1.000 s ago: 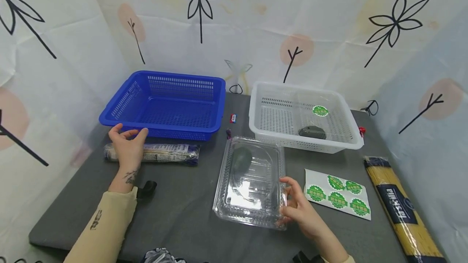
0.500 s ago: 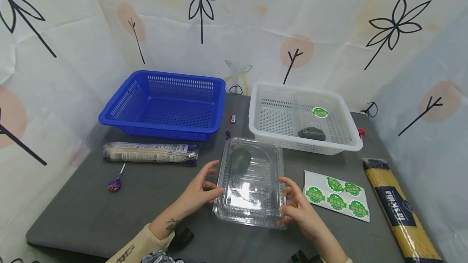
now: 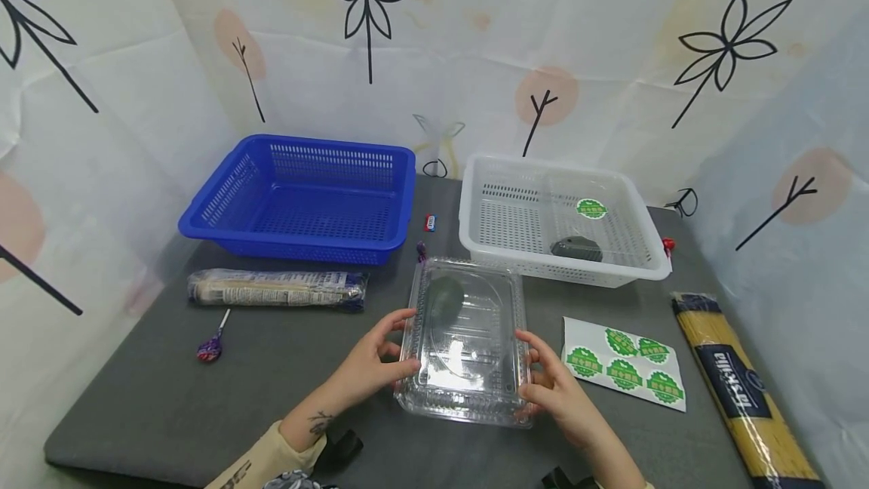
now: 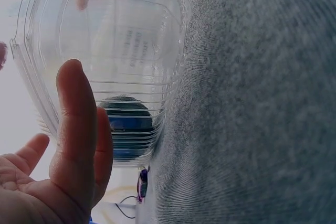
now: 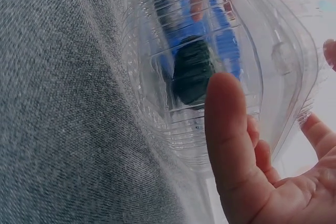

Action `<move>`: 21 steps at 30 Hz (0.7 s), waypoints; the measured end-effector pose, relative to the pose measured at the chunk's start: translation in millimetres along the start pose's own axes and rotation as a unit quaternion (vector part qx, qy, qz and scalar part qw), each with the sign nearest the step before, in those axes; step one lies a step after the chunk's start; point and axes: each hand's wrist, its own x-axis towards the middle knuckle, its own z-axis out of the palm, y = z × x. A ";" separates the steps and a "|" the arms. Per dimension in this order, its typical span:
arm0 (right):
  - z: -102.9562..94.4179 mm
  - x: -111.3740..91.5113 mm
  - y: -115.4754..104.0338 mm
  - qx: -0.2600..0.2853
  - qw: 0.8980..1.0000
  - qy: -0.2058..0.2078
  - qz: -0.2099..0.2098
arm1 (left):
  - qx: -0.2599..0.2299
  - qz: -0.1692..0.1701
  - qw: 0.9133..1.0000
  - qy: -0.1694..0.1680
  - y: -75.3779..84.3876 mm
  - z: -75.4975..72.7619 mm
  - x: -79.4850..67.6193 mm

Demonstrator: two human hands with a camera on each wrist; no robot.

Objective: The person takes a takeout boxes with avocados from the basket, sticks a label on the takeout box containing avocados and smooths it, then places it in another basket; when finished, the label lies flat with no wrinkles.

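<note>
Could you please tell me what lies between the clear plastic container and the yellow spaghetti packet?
In the head view, the right hand holding the container, then a sheet of green stickers.

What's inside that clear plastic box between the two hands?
Inside the clear box is one dark green, rounded object, seen through the plastic. Its underside is hidden.

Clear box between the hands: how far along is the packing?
Done: a dark object sits inside the clear box, lid apparently down. In hand: left hand and right hand at its sides. Remaining: perhaps a sticker from the sheet; the lid shows none.
</note>
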 end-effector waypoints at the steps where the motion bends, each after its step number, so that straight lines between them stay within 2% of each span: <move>1: 0.0 -0.2 -0.4 -0.006 1.000 0.004 0.003 | -0.001 -0.001 1.000 0.000 0.4 0.2 -0.1; 6: -4.5 -4.4 -5.3 -0.043 0.998 0.039 0.032 | -0.009 -0.001 1.000 0.000 0.0 0.7 -0.2; 9: -17.0 -9.1 -12.1 -0.083 0.990 0.110 0.040 | -0.011 -0.001 1.000 0.000 -0.7 0.9 0.3; 10: -24.8 -10.5 -12.7 -0.107 0.984 0.140 0.035 | -0.011 -0.001 1.000 0.000 -0.9 0.9 0.4; 11: -33.9 -11.5 -12.1 -0.140 0.974 0.178 0.031 | -0.012 -0.002 1.000 0.001 -1.2 0.8 0.5; 13: -57.5 -13.3 -3.1 -0.230 0.938 0.257 0.029 | -0.009 -0.004 1.000 0.002 -2.5 0.5 0.6; 14: -72.5 -14.2 4.9 -0.284 0.913 0.290 0.036 | -0.008 -0.005 1.000 0.002 -3.6 0.2 0.7; 16: -100.5 -16.1 21.2 -0.380 0.855 0.345 0.073 | -0.010 -0.005 1.000 0.002 -6.6 -0.4 1.5; 17: -111.8 -17.6 27.2 -0.415 0.829 0.361 0.102 | -0.012 -0.003 1.000 0.001 -8.2 -0.8 1.8; 18: -121.2 -19.0 31.3 -0.437 0.808 0.373 0.134 | -0.012 -0.003 1.000 0.001 -11.0 -1.0 2.6; 20: -131.9 -22.2 32.5 -0.473 0.774 0.374 0.192 | -0.010 -0.004 1.000 0.001 -17.0 -1.4 4.4; 21: -131.5 -23.7 28.1 -0.475 0.767 0.373 0.219 | -0.008 -0.003 1.000 0.001 -19.9 -1.5 5.3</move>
